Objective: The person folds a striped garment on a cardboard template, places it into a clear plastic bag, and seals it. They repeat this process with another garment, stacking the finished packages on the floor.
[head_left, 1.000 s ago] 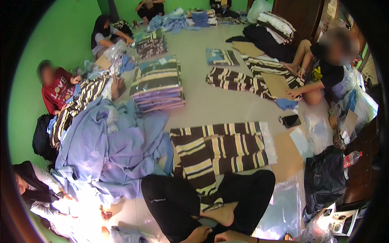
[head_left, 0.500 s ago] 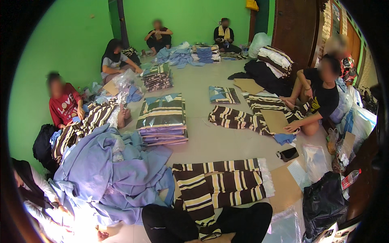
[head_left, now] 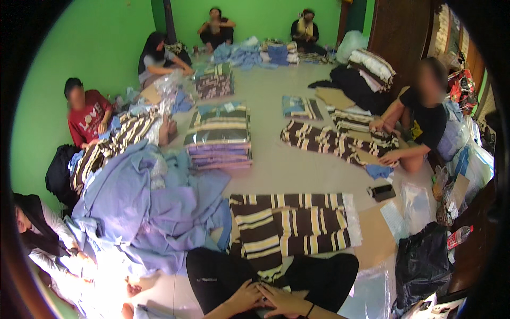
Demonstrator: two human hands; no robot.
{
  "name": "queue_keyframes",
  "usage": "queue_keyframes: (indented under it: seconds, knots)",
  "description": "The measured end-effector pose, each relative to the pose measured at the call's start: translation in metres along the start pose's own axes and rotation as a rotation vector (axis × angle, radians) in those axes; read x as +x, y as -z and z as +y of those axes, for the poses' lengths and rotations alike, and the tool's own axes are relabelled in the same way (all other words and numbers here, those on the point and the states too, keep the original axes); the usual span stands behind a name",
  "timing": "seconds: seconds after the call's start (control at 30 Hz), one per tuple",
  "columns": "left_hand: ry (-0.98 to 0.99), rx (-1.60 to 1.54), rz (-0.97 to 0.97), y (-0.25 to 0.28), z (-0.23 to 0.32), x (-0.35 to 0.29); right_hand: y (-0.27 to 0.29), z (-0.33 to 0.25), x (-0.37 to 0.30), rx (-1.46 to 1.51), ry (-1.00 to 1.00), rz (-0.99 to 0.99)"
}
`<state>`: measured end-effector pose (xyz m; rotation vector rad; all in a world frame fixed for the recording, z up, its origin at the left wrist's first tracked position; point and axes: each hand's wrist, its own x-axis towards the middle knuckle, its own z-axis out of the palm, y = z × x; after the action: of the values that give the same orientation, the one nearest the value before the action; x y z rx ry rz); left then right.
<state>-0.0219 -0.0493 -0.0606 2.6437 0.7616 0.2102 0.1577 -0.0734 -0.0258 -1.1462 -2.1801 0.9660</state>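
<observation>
My view has tipped down: both hands, left hand (head_left: 241, 297) and right hand (head_left: 284, 300), now rest on my knees at 6 o'clock, fingers apart and empty, below the striped cloth (head_left: 292, 228).

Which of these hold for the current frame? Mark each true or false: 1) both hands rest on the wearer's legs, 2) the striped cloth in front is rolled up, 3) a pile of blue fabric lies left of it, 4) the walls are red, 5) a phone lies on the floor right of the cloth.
1) True: the left hand and right hand rest on the black trouser legs.
2) False: the striped cloth lies spread flat.
3) True: the blue fabric pile sits to its left.
4) False: the wall is green.
5) True: a dark phone lies there.
</observation>
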Motion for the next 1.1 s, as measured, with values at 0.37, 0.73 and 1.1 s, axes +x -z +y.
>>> queue_keyframes:
  seconds: [0.37,0.73,1.1]
  knots:
    - [0.101,-0.727,0.448,0.023,0.033,0.003,0.008,-0.012,-0.022,-0.227,-0.099,0.306]
    - [0.132,-0.536,0.501,0.059,0.044,0.003,0.035,-0.027,-0.026,-0.274,0.335,0.406]
    - [0.082,-0.095,0.430,0.128,0.063,-0.002,0.061,-0.046,-0.004,-0.527,0.269,0.176]
